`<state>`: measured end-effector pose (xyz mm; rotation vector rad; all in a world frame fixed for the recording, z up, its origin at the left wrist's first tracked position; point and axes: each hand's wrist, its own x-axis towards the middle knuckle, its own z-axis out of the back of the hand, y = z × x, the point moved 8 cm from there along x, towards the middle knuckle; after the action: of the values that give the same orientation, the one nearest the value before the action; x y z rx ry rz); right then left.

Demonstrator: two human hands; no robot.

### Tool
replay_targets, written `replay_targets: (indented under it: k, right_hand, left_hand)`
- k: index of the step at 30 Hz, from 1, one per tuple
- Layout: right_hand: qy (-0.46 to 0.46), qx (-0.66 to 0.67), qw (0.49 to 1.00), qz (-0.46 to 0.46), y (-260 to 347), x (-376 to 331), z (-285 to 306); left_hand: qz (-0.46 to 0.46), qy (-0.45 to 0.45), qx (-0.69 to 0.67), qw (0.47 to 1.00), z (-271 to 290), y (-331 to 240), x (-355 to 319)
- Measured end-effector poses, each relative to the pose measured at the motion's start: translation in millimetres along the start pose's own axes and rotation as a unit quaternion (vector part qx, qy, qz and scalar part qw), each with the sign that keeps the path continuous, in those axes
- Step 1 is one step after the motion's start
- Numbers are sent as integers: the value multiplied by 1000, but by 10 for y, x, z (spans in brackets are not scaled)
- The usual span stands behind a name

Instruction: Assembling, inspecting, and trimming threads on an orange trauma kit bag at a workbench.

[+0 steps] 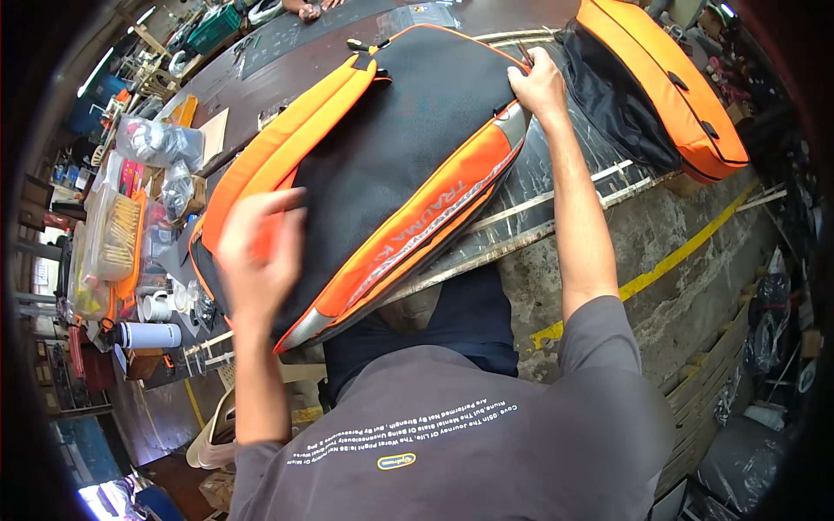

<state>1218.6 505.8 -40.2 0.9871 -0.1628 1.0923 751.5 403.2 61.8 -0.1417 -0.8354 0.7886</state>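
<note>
A large backpack point(382, 148) with a black back panel, orange straps and a red-orange side with silver ends lies slanted across the table edge before me. My left hand point(261, 252) is smeared by motion over its lower left part, beside the orange shoulder strap point(291, 143). Thumb and forefinger show apart there, with nothing seen between them. At the bag's upper right corner my right hand point(540, 85) is closed, its thumb by the edge. A slim dark pointed tool sticks out from its fingers; its exact kind is too small to tell.
Another orange and black bag point(665, 87) lies at the table's right end. Plastic-wrapped goods, a clear bin point(113, 234) of yellowish items and a white tumbler point(150, 336) crowd the left. Across the table point(304, 52) another person's hands point(310, 9) show. A yellow line point(669, 260) crosses the floor.
</note>
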Motion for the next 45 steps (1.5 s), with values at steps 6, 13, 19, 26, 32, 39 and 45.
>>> replay_targets:
  k: [6,13,19,26,32,39,45]
  right_hand:
    - [-41,50,998,-10,106,-222,211]
    - [73,217,961,-157,271,-1189,628]
    - [76,299,941,-138,397,-1656,672]
    - [66,266,955,-112,725,-1828,647]
    - [32,263,964,-36,952,-1834,623]
    - [8,225,974,-19,1030,-1747,700]
    - [32,225,973,-40,878,-1745,645]
  left_hand:
    - [-176,198,-2,964,-1585,-387,679]
    - [-232,234,73,941,-1945,-374,890]
    - [-287,268,105,914,-2035,-479,905]
    - [-302,265,96,911,-2095,-520,913]
    - [-162,290,-109,937,-2096,-282,945]
    - [99,291,-400,863,-1851,-23,921]
    - [-245,219,49,943,-1799,-491,849]
